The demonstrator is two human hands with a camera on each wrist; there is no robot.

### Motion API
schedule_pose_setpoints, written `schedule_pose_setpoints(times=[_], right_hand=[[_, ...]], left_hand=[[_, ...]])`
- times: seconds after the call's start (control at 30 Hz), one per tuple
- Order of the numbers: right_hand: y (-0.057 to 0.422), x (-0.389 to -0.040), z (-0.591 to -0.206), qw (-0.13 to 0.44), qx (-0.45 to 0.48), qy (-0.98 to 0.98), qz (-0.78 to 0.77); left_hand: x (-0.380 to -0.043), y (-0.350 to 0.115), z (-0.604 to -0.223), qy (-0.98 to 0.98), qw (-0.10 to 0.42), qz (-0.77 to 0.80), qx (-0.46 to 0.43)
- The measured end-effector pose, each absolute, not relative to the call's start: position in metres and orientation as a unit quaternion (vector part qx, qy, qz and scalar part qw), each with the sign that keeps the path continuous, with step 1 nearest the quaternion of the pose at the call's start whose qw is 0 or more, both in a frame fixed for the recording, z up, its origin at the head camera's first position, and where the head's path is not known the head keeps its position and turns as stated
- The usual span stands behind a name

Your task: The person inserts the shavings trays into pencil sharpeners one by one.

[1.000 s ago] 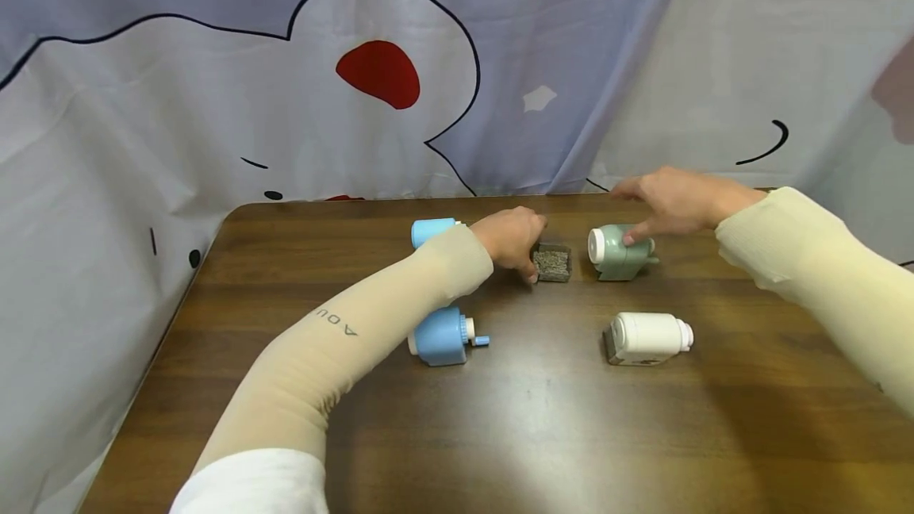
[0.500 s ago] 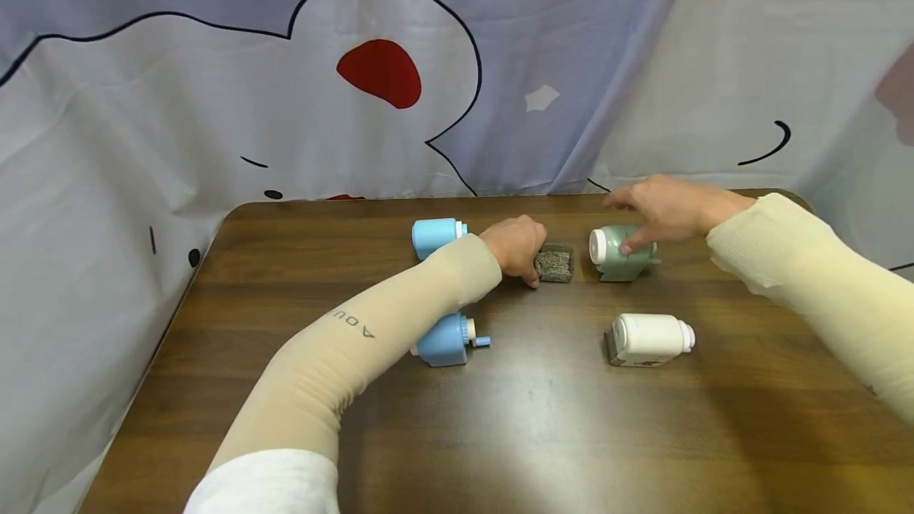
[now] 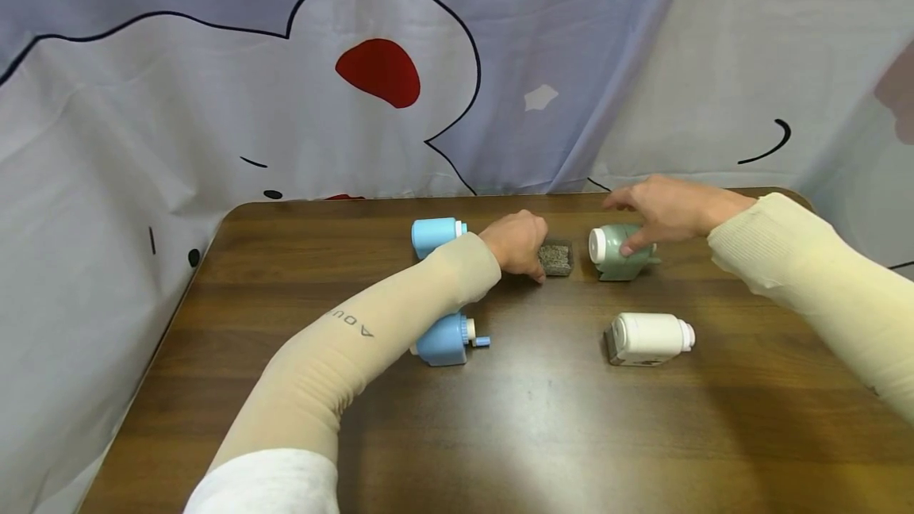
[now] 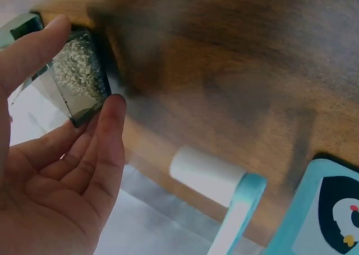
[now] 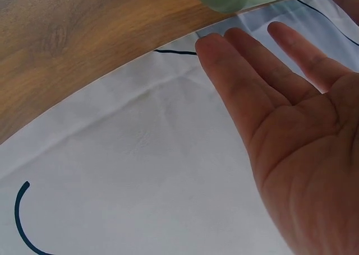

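My left hand [image 3: 514, 243] holds a small clear box [image 3: 557, 258] filled with pale grainy bits. In the left wrist view the thumb lies over one side of the box [image 4: 78, 70], fingertips against the other. Right of it on the table is a green rounded item [image 3: 618, 252] with a white round end, possibly a crank pencil sharpener. My right hand [image 3: 667, 206] is over its far right side, fingers extended; the thumb appears in front of its body, but contact is unclear. In the right wrist view these fingers [image 5: 241, 75] are spread with nothing between them.
Left of the box are a light blue item [image 3: 432, 238] and a darker blue one [image 3: 444, 341], partly behind the left sleeve [image 3: 357, 331]. A white item [image 3: 648, 338] lies nearer, at right. A printed curtain [image 3: 528, 70] hangs behind the wooden table [image 3: 543, 427].
Both hands have shifted slightly: the left a little to the right, the right a little down and left. The clear box has moved slightly toward the table's far edge since half a second ago.
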State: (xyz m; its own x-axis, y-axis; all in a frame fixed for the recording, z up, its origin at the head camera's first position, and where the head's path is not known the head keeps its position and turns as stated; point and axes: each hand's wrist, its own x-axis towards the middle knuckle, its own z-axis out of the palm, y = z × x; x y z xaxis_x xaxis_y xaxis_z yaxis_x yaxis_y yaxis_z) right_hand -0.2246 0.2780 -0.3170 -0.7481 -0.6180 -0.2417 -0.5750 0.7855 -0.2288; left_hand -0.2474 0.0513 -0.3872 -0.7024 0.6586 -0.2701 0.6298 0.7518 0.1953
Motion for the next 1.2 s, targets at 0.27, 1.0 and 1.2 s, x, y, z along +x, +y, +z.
schedule_pose_setpoints(times=[0.27,1.0,1.2], right_hand=[[0.279,-0.225,-0.32,0.163,-0.332,0.926,-0.075],[0.277,-0.226,-0.321,0.163,-0.341,0.922,-0.084],[0.277,-0.226,-0.32,0.163,-0.339,0.923,-0.078]], left_hand=[[-0.247,0.057,-0.384,0.921,0.171,0.049,0.348],[-0.247,0.071,-0.386,0.919,0.163,0.051,0.355],[-0.247,0.075,-0.388,0.919,0.162,0.045,0.357]])
